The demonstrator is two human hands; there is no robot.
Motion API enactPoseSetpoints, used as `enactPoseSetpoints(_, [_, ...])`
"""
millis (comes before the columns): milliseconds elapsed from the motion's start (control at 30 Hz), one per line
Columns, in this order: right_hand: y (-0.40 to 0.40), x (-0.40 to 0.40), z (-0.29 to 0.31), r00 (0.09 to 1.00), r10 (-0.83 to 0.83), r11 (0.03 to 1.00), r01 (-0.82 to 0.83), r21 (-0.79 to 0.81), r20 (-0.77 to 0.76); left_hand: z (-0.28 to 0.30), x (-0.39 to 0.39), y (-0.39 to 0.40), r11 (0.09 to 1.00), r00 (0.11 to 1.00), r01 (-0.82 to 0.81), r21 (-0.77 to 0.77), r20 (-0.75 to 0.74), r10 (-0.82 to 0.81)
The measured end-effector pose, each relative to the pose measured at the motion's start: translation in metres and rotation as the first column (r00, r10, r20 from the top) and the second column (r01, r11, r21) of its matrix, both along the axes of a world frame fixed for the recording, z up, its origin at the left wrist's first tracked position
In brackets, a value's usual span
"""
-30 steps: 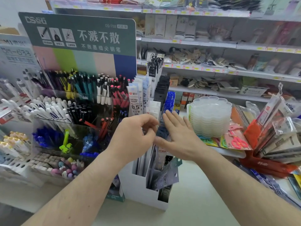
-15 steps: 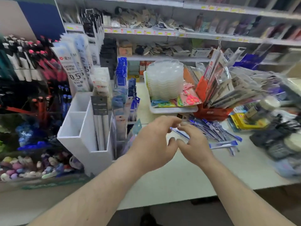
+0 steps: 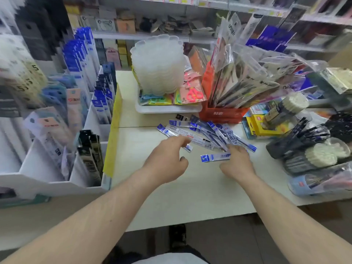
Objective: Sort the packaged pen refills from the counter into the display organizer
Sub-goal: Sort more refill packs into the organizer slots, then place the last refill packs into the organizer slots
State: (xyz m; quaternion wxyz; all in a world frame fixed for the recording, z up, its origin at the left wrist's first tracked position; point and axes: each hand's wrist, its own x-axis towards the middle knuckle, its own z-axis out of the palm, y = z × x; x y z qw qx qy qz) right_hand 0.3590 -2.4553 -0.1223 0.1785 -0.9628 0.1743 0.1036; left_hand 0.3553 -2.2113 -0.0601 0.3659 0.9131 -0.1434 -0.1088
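Two bare hands reach over scattered packaged pen refills (image 3: 205, 134) on a white counter (image 3: 190, 187). The left hand (image 3: 165, 161) hangs loosely curled and empty; the right hand (image 3: 237, 161) pinches one blue refill packet (image 3: 214, 157). The white display organizer (image 3: 57, 180) stands at left

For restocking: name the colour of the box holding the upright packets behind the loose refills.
Red-orange box, clearest in the head view.

organizer (image 3: 47, 180) blurred, cut by left edge | right hand (image 3: 237, 161) hides refill pile (image 3: 205, 136) near end | labels unreadable
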Motion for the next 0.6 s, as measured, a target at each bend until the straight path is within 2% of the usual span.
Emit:
enactPoseSetpoints(133, [-0.058, 0.027, -0.016, 0.962, 0.100, 0.964, -0.157, -0.215, -0.255, -0.045, 0.035, -0.028, 0.983, 0.997, -0.028, 0.182, -0.059, 0.039])
enactPoseSetpoints(300, [-0.079, 0.065, -0.029, 0.941, 0.166, 0.965, -0.217, -0.147, -0.295, -0.086, 0.083, -0.030, 0.852, 0.993, -0.021, 0.524, -0.087, 0.078])
enactPoseSetpoints(400, [-0.071, 0.069, -0.033, 0.954, 0.239, 0.953, -0.266, -0.147, -0.179, -0.103, 0.085, -0.033, 0.850, 0.991, -0.055, 0.524, -0.075, 0.110])
enactPoseSetpoints(500, [-0.055, 0.065, -0.041, 0.941, 0.337, 0.933, -0.340, -0.118, -0.040, -0.116, 0.074, -0.043, 0.891, 0.989, -0.149, 0.429, 0.056, 0.138])
enactPoseSetpoints(600, [-0.035, 0.063, -0.053, 0.932, 0.360, 0.932, -0.358, -0.048, 0.046, -0.126, 0.059, -0.052, 0.933, 0.977, -0.192, 0.306, 0.146, 0.153])
